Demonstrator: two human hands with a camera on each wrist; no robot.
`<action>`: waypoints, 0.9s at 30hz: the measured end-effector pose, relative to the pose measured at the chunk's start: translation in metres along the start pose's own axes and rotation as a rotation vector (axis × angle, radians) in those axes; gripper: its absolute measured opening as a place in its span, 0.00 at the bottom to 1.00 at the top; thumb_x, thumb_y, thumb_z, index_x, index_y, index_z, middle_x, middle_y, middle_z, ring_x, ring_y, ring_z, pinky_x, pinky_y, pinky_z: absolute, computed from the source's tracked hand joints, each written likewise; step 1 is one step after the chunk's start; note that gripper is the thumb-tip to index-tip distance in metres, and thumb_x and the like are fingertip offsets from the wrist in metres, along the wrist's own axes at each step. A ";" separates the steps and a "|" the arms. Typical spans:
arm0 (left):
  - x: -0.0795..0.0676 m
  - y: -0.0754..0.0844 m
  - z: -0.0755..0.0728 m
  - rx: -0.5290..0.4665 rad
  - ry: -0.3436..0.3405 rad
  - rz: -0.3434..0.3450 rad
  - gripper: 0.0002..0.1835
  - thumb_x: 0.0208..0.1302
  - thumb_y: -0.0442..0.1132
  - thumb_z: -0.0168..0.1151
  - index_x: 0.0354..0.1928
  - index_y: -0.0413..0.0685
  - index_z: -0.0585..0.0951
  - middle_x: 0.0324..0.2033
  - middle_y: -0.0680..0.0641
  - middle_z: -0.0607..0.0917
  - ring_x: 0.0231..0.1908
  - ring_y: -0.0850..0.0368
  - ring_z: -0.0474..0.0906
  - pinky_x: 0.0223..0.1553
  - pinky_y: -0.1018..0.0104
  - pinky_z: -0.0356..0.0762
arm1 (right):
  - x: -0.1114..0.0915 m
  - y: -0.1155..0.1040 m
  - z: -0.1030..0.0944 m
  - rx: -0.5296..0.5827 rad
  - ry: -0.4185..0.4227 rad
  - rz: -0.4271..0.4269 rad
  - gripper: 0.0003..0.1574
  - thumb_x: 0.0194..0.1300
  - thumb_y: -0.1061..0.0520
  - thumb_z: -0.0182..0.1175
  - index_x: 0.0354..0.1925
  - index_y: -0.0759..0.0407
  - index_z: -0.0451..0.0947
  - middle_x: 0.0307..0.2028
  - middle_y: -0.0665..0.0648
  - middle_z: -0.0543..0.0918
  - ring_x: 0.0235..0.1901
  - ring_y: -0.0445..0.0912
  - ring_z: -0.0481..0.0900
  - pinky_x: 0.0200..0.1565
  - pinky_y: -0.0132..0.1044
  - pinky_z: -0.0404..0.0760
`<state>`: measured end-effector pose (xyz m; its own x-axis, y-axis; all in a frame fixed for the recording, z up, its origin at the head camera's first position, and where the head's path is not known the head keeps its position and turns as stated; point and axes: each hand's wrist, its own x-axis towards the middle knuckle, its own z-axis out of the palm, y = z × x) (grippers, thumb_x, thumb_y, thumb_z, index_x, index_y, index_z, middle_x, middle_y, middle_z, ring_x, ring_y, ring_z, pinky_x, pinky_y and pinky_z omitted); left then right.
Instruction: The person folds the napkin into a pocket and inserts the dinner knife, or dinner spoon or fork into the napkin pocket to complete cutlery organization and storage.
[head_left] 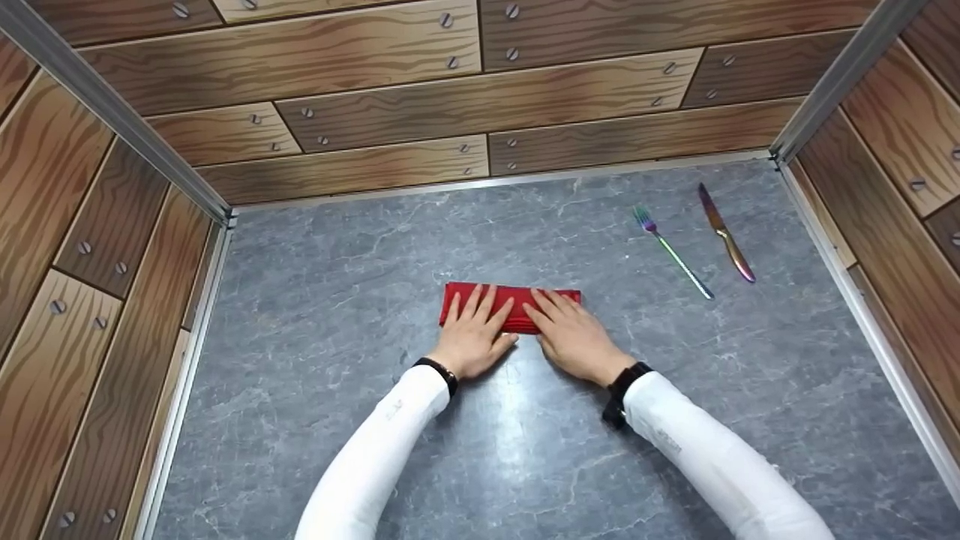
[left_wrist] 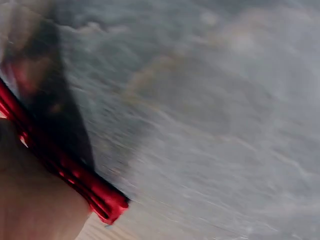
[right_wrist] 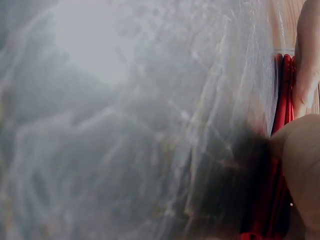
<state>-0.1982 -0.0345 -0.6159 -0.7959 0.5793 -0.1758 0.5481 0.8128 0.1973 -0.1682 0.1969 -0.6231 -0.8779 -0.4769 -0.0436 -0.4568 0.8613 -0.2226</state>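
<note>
A red cloth point(head_left: 517, 300), folded into a narrow layered rectangle, lies flat in the middle of the grey tabletop. My left hand point(head_left: 474, 334) rests on its left part with the fingers spread and straight, the thumb at the near edge. On the right part lies my right hand point(head_left: 574, 337), its fingers extended over the cloth. Both wrist views catch the stacked folds of the cloth point(left_wrist: 92, 187) from the side, next to part of a hand; most of the fingers are out of sight there.
A shiny rainbow-coloured fork point(head_left: 679, 259) lies to the right, farther back. Beside it is a knife point(head_left: 724, 234) of similar finish. Wood-patterned panels point(head_left: 375, 124) wall the grey table point(head_left: 315, 300) at the back and both sides, with metal rails along the edges.
</note>
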 end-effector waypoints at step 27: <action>0.006 -0.016 0.015 0.068 -0.099 0.029 0.43 0.74 0.74 0.30 0.83 0.66 0.38 0.84 0.50 0.34 0.83 0.48 0.25 0.82 0.40 0.26 | 0.013 -0.026 -0.010 -0.059 -0.108 0.087 0.56 0.77 0.26 0.36 0.81 0.67 0.45 0.82 0.67 0.47 0.82 0.61 0.44 0.83 0.53 0.44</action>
<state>-0.2076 -0.0436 -0.6351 -0.7521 0.6028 -0.2665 0.5889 0.7962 0.1388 -0.1692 0.1706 -0.6078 -0.8956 -0.4130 -0.1652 -0.3899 0.9076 -0.1554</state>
